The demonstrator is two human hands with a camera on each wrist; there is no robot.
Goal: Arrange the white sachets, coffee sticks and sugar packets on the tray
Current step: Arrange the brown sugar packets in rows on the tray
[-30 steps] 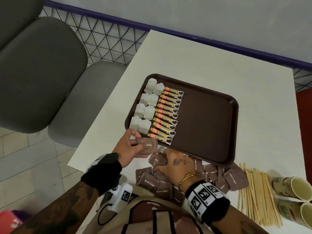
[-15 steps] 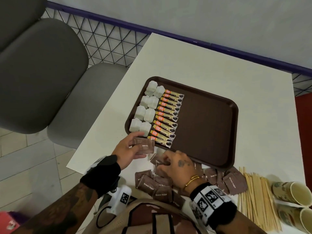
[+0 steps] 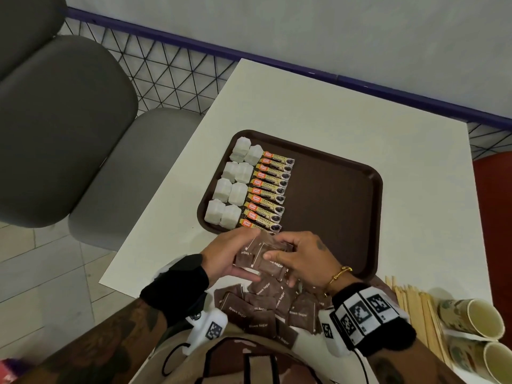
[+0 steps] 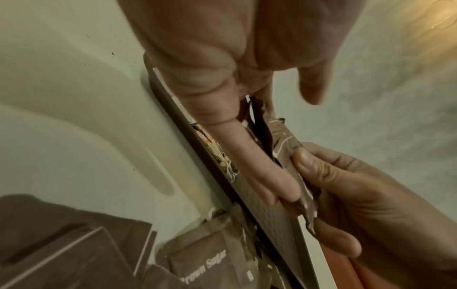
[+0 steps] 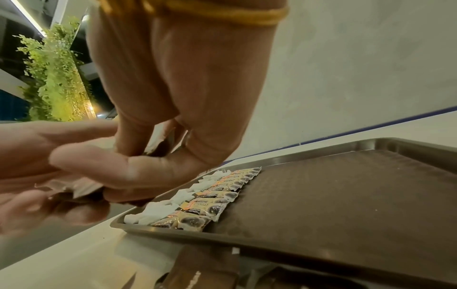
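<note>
Between both hands: small stack of brown sugar packets (image 3: 260,254), at near edge of tray (image 3: 346,195).
L hand (image 3: 224,256) cups stack from below w/ fingers curled; R hand (image 3: 302,259) pinches it on top. Beyond hands: white sachets (image 3: 231,187), coffee sticks (image 3: 270,189) in rows on tray. Below hands: loose packets (image 3: 266,306) on table (image 3: 304,106).

Brown tray (image 3: 346,217), white sachets (image 3: 231,187)
</note>
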